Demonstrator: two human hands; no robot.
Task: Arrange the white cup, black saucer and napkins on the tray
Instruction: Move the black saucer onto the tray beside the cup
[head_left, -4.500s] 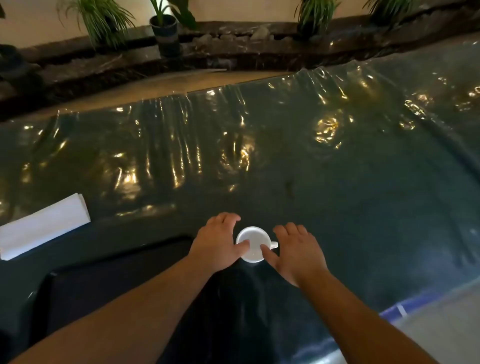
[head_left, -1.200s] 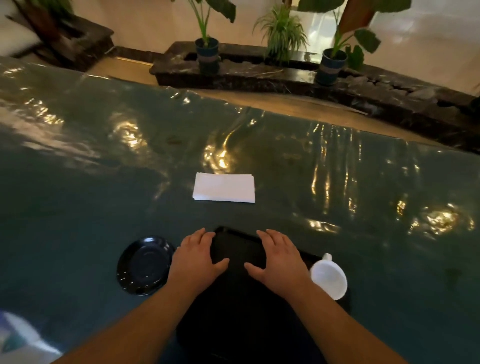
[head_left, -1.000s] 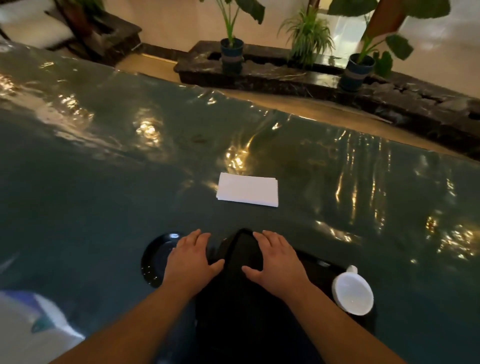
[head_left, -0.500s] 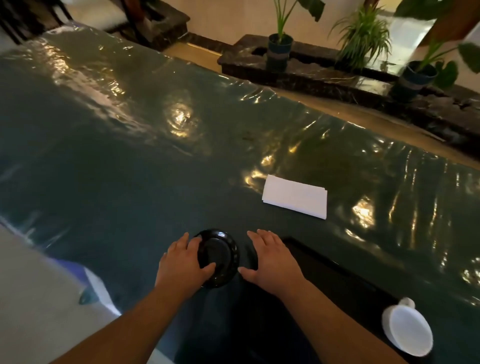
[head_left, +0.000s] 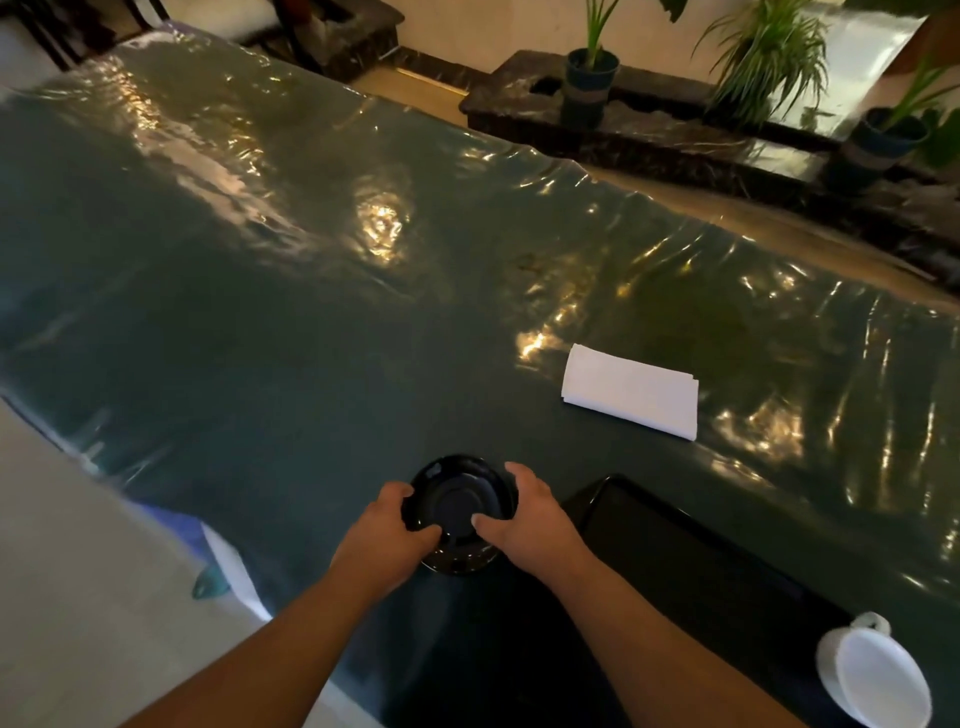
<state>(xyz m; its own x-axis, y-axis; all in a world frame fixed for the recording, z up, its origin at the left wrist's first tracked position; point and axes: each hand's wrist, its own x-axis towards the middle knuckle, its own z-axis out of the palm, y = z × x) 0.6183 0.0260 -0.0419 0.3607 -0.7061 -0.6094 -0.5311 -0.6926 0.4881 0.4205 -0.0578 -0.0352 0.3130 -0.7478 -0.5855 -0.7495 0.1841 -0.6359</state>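
The black saucer (head_left: 460, 506) is held between both hands just left of the black tray (head_left: 675, 561). My left hand (head_left: 382, 540) grips its left rim, and my right hand (head_left: 530, 519) grips its right rim with the thumb on top. The white cup (head_left: 878, 675) stands at the tray's right end, handle pointing away from me. A folded stack of white napkins (head_left: 631, 389) lies on the table beyond the tray.
The table (head_left: 260, 312) is covered in glossy dark green plastic; its left edge runs near my left arm, with pale floor (head_left: 78, 597) beyond. Potted plants (head_left: 592, 78) on a dark stone ledge stand past the far side.
My view has swung left from the cup and tray. Both hands left the tray's surface, reached the saucer and closed on its rim. The cup stays on the tray.
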